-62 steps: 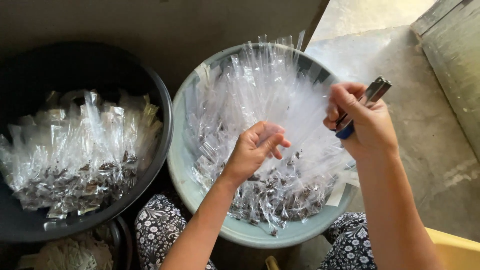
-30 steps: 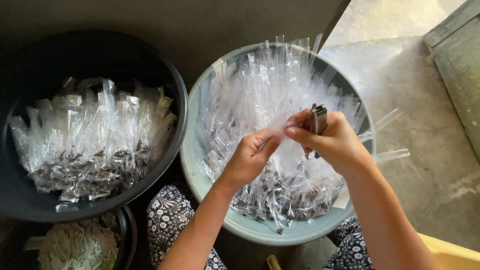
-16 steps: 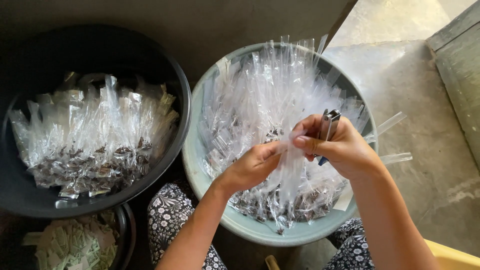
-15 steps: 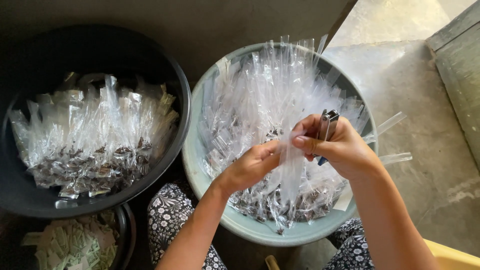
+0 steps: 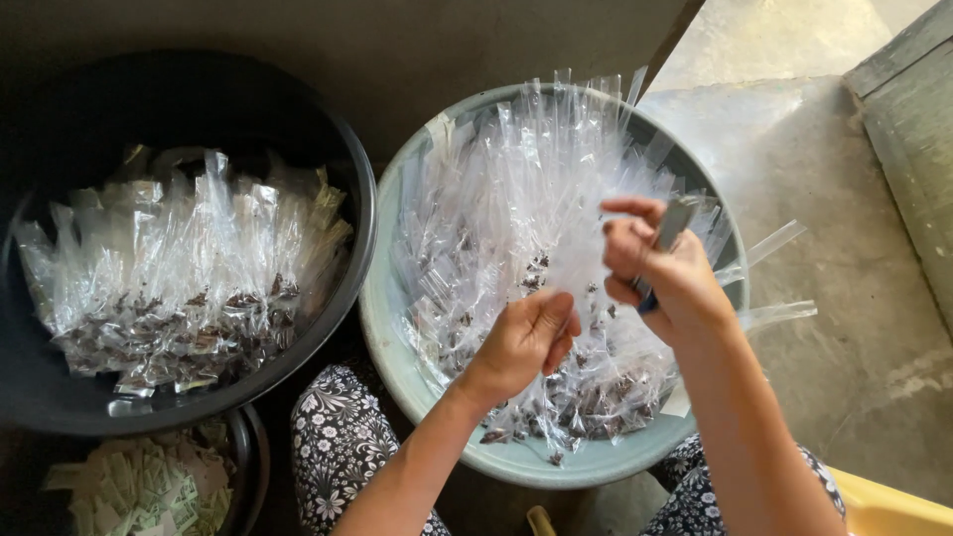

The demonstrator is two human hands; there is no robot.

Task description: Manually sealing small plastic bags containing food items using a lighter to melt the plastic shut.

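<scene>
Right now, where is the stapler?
In the head view, the stapler is gripped in the right hand, raised over the right part of the pale green basin of clear packets.

Clear narrow plastic packets (image 5: 516, 199), dark bits at their bottoms, heaped in the pale green basin (image 5: 382, 328) at frame centre. One clear packet (image 5: 581, 263) sits mid-frame between left hand (image 5: 521, 342) and right hand (image 5: 660, 268). More clear packets (image 5: 179, 278) with dark contents fill the black tub (image 5: 352, 179) at left. Small pale paper slips (image 5: 139, 486) piled in a dark bowl (image 5: 253, 467), lower left corner.
</scene>
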